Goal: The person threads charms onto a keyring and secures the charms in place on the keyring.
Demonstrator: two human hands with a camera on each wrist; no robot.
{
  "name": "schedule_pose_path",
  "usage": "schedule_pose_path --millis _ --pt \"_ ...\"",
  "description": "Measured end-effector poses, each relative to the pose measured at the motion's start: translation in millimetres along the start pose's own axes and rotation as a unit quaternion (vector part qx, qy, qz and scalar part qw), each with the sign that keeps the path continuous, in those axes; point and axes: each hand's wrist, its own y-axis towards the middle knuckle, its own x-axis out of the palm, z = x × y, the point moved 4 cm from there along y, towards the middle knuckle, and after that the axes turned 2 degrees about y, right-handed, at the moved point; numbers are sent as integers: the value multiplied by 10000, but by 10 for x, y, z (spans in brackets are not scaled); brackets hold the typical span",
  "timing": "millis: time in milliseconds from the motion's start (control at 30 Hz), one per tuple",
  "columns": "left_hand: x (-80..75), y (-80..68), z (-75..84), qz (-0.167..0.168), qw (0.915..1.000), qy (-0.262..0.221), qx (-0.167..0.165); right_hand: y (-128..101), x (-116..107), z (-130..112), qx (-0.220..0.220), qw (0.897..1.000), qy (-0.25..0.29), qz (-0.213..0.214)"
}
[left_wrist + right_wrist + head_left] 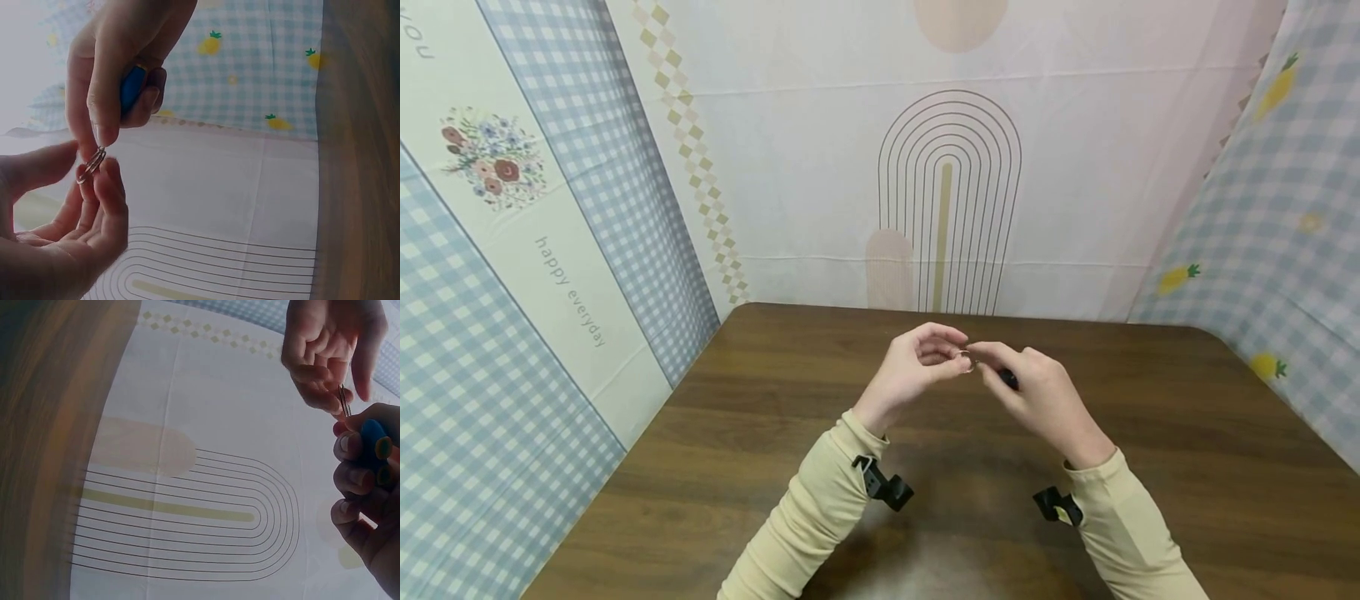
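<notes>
A: Hands first — where's the ring?

B: Small silver metal split ring sits in mid-air over the dark brown wooden table, well above it. Left hand pinches it btw thumb and curled fingers; right hand nips its upper edge w/ thumb and forefinger tip, other fingers wrapped round a blue plastic-looking fob.

A: So both hands grasping?

B: Yes. Left on the ring only, right on fob plus ring edge.

A: How to do this bit well, imo?

B: Judgement only: keep left pinch low on the ring so the coil gap stays free, use the right thumbnail to pry one coil, don't twist sideways. Small thing, slips easily, so hold it over the table, not past the edge.

A: Views differ?

B: Head view shows both beige sleeves, black wrist mounts, and the hands' height over the table, but the ring's a speck and the fob looks dark. Left wrist view shows the double coil and the fob's blue colour. Right wrist view shows the ring edge-on, and a yellow-ish patch on the fob; can't tell what that is.
</notes>
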Motion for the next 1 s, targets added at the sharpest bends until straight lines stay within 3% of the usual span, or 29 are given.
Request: schedule_pose_path --millis 333,600,767,1000 --pt "-36 -44 -32 391 9989 -198 -185 -31 9 -71 -53 9999 -144 29" --pt "-56 -74 -10 292 9994 114 -113 -42 24 -106 -16 9998 -147 105" --pt "-51 -106 21 132 9999 -91 -20 -44 29 -130 91 9998 -181 -1" --pt "-73 -131 21 336 9994 -80 62 -52 41 -175 0 9995 -324 -53"
